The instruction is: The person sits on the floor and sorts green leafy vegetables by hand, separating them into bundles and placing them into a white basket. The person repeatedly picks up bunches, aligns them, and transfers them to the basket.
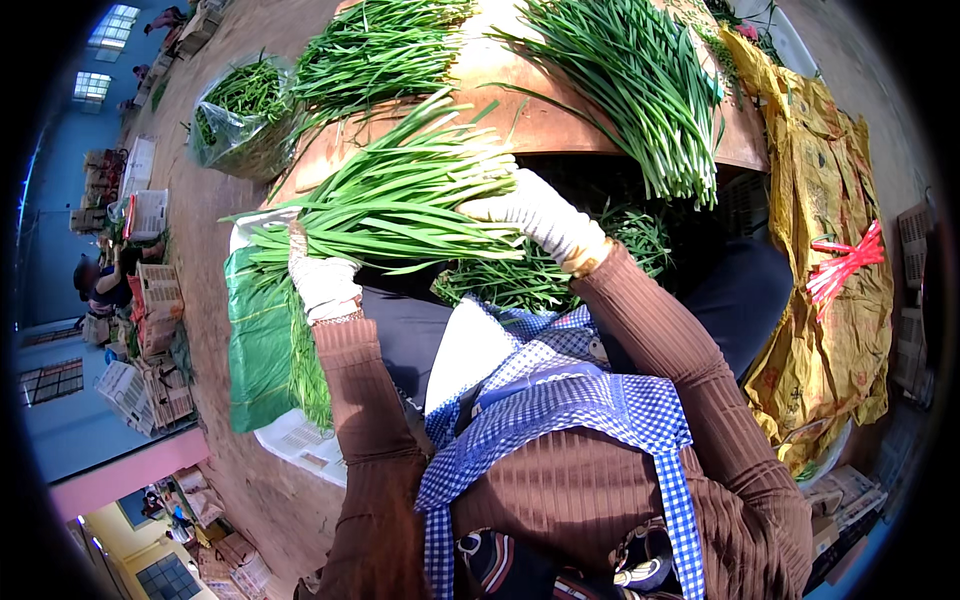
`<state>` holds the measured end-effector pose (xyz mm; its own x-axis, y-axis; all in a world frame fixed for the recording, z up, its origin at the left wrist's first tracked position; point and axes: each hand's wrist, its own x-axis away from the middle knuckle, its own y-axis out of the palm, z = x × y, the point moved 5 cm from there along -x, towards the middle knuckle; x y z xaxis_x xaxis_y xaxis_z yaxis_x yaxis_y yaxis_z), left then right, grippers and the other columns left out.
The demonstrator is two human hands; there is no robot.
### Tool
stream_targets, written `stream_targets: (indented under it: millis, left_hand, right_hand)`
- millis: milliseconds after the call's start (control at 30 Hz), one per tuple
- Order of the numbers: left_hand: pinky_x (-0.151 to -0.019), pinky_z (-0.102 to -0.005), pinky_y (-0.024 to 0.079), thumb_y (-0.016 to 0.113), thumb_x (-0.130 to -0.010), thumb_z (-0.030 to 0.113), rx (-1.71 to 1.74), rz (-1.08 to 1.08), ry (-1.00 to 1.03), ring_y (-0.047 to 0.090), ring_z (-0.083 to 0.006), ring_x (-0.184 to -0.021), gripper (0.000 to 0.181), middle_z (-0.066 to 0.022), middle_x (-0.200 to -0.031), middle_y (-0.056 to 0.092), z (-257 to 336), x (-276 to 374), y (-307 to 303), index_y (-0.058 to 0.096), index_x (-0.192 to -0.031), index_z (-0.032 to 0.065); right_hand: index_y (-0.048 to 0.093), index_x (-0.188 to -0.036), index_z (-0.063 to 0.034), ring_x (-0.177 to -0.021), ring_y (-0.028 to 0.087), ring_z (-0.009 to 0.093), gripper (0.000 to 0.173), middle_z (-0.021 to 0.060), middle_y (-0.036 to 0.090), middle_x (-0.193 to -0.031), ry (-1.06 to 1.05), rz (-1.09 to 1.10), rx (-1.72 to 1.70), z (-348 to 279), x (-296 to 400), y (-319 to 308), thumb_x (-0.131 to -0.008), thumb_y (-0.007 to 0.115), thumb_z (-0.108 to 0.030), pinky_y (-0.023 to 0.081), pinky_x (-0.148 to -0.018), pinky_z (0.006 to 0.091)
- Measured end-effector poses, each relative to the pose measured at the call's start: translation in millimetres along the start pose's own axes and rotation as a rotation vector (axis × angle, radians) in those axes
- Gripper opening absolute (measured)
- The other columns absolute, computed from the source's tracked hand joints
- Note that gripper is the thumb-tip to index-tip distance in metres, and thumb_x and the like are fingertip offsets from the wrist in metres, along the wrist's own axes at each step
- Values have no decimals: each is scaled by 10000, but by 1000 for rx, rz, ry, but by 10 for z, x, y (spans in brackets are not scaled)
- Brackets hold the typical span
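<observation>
Between my two gloved hands lies a loose bundle of green leafy stalks, likely Chinese chives [397, 202], its pale cut ends pointing right. My left hand [321, 281], in a whitish knit glove, grips the leafy end from below. My right hand [529, 214], in a striped light glove, holds the pale stem end. The bundle hangs over my lap in front of a wooden table [555, 124]. On the table rest one heap of chives [382, 60] at the left and another heap [637, 82] at the right, its white ends overhanging the edge.
Loose greens [517, 281] lie on my lap and below the table. A clear plastic bag of greens [244, 112] stands at far left. A green sack [259, 337] drapes a white crate [304, 442]. Red ties [847, 266] lie on a yellow sack [817, 172]. A person [105, 277] sits among crates.
</observation>
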<state>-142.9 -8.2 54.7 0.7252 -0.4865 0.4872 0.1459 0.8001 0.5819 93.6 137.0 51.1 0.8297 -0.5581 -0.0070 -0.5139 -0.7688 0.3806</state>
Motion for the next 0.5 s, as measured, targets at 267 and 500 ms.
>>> stream_targets:
  millis: [267,500]
  left_hand:
    - [-806,-498,500,672,-765,362,-89,-233,128,594,-330,-946,539,-144,-1106,594,-168,161,244,524,-1160,27]
    - [-923,-547,412,603,-810,367,24,-367,162,502,-337,-1109,578,-140,-1271,486,165,-5,119,441,-1284,79]
  right_hand:
    - [602,-1060,-5,-966,583,163,292,93,632,-1047,-211,-83,410,-82,400,-62,-781,582,-86,434,-864,266]
    - [506,-1166,86,-983,550,141,505,125,581,-1130,26,50,-373,-166,867,-435,-802,614,-246,427,-839,240]
